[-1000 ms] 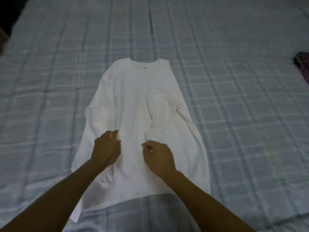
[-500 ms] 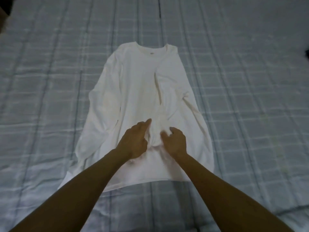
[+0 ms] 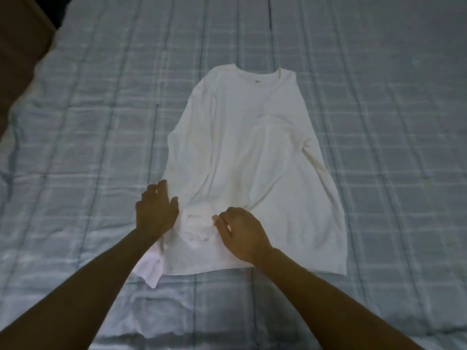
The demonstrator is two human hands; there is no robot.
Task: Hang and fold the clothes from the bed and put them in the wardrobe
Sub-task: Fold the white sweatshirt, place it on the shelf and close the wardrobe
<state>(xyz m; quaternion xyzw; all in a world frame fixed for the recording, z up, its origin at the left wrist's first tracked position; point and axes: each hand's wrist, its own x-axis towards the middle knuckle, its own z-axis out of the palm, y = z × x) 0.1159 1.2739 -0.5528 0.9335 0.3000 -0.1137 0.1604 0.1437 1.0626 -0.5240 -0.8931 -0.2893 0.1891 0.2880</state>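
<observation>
On the bed's pale blue checked quilt, a white long-sleeved crew-neck shirt lies flat, collar far and hem near, as a person works at its near left corner. The left hand rests with fingers loosely spread at the shirt's left edge, partly on the quilt. The right hand has its fingers curled and appears to pinch a bunched wad of sleeve fabric just beside it. A white cuff pokes out past the hem at the near left.

The likely risk is that the soft cloth drags when the bunch is pulled, wrinkling the flat body or skewing the fold. The loose cuff may also slip out of any fold made over it. The right sleeve, creased across the chest, could add bulk.

No wardrobe, hanger, basket or other container is in view, so nothing can be said of contents. A brown panel at the far left is too cropped to identify.
</observation>
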